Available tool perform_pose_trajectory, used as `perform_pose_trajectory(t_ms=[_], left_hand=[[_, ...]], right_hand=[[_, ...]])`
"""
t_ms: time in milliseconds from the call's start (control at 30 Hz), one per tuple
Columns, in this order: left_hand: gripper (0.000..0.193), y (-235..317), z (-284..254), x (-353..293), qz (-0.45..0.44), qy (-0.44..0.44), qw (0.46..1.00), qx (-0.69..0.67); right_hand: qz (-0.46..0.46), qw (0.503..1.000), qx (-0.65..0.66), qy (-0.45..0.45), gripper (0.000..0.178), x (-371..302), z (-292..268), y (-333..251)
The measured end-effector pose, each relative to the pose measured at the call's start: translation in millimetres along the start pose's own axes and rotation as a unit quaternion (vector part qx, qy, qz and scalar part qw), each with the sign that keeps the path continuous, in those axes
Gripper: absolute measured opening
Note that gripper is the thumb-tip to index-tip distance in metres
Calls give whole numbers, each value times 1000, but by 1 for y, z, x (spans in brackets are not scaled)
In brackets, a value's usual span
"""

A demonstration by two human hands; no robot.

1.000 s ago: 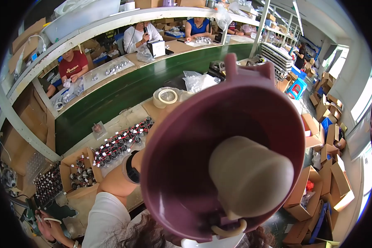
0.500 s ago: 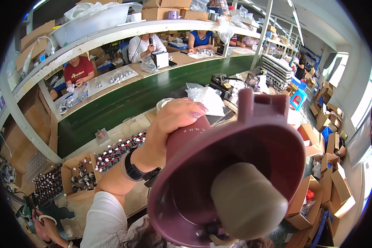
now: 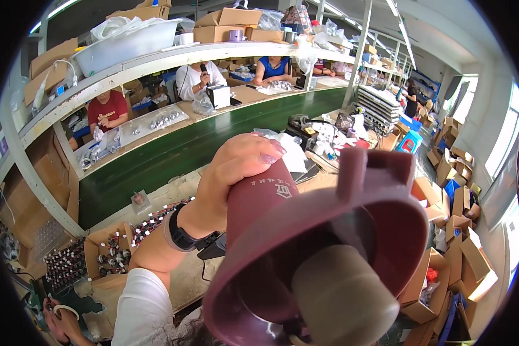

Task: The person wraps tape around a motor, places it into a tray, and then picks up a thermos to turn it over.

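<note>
Large and close in front of me is a maroon megaphone (image 3: pixel 254 213). Its flared mouth faces me, with two lugs on the upper rim and a blunt beige cone (image 3: pixel 346 294) inside. My left hand (image 3: pixel 245 158) is closed over the far end of the body, fingers wrapped across the top. A black watch is on that wrist, below it a white sleeve. Pale printed marks show on the body near the fingers. The megaphone's lower edge runs close to the bottom of the picture. My right hand is out of sight.
Beyond lies a green conveyor belt (image 3: pixel 155 167), with co-workers seated behind it under a shelf. On my bench, an open carton (image 3: pixel 90 254) holds small wired parts; more stand in rows beside it. Another person's hand (image 3: pixel 63 323) is at lower left. Cartons (image 3: pixel 473 271) crowd the right.
The megaphone has tilted slightly and its rim lugs sit lower, so more of the printed body shows. My left hand keeps its hold on it. The whole view has shifted a little.
</note>
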State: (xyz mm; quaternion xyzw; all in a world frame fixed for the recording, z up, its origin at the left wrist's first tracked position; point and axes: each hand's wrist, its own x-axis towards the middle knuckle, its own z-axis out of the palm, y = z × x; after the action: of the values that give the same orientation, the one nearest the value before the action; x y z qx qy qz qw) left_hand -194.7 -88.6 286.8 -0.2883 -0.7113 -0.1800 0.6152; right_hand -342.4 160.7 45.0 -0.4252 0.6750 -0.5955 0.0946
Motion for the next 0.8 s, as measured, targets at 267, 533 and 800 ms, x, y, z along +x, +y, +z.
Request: perform_pose_trajectory(t_ms=[267, 533, 800], left_hand=[[57, 1, 0, 1, 2, -2, 1000, -1], [48, 7, 5, -6, -60, -116, 991, 40], [59, 13, -24, -32, -361, -168, 917, 17]], right_hand=[[-5, 1000, -10, -3, 12, 2, -1, -3], [46, 999, 7, 23, 12, 1, -7, -28], [-26, 999, -26, -29, 10, 1, 3, -2]])
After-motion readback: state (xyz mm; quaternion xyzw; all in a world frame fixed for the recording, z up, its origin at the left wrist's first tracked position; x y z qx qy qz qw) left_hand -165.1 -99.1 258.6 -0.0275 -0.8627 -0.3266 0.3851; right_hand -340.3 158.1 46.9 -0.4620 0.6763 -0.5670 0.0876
